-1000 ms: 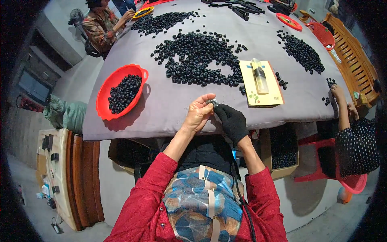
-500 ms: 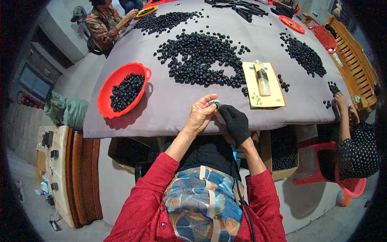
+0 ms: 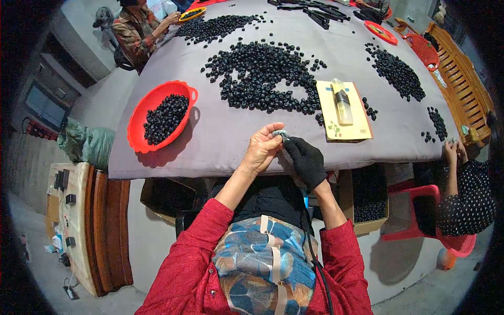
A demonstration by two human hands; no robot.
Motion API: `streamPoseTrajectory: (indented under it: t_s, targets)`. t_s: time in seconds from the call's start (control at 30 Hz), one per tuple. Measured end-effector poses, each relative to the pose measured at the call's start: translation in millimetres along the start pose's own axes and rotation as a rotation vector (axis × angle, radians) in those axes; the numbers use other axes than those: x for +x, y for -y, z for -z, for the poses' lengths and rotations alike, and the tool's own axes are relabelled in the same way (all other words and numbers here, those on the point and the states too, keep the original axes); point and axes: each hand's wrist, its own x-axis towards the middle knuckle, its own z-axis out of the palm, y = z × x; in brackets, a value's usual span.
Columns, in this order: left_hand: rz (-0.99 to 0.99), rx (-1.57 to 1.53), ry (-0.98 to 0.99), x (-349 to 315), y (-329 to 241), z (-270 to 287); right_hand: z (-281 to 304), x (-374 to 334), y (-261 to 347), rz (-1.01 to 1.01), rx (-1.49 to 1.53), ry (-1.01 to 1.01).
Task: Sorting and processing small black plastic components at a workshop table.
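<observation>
My bare left hand [image 3: 262,149] is closed in a pinch over the near edge of the table. Between its thumb and fingers sits a small pale grey-green piece [image 3: 284,135], too small to name. My right hand [image 3: 306,161], in a black glove, is closed beside it, its fingertips meeting the left ones at that piece. What the gloved fingers hold, if anything, is hidden. Beyond my hands lies a wide heap of small, round black pieces [image 3: 257,97], some showing a hole. A red scalloped basin [image 3: 137,139] with more of these pieces stands to the left.
A yellow booklet [image 3: 354,113] lies to the right, bearing a clear tube [image 3: 343,107] with a dark band. Smaller black heaps lie farther off, near long black strips [image 3: 317,16]. Co-workers sit at the far left and right. An open carton [image 3: 380,224] stands below the table edge.
The co-worker at the right has drawn a hand back from the small black pile to the table edge. My own hands have hardly moved.
</observation>
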Motion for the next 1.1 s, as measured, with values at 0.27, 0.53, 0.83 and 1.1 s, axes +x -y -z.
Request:
streamPoseTrajectory:
  t_s: [0.27, 0.53, 0.83, 1.1]
  targets:
    - [-0.009, -0.001, -0.012, -0.2, 1.0, -0.5, 5.0, 2.6, 3.7, 0.046, -0.06, 0.0]
    - [0.006, 0.016, -0.012, -1.1, -0.8, -0.3, -0.2, -0.6, -3.6, 0.056, -0.071, 0.011]
    - [0.002, 0.018, 0.004, -2.4, -2.1, -1.1, 1.1, -0.4, -0.4, 0.044, -0.084, 0.016]
    - [0.004, 0.019, 0.002, -0.9, -1.4, 0.0, 0.9, 0.6, -1.9, 0.067, -0.06, -0.01]
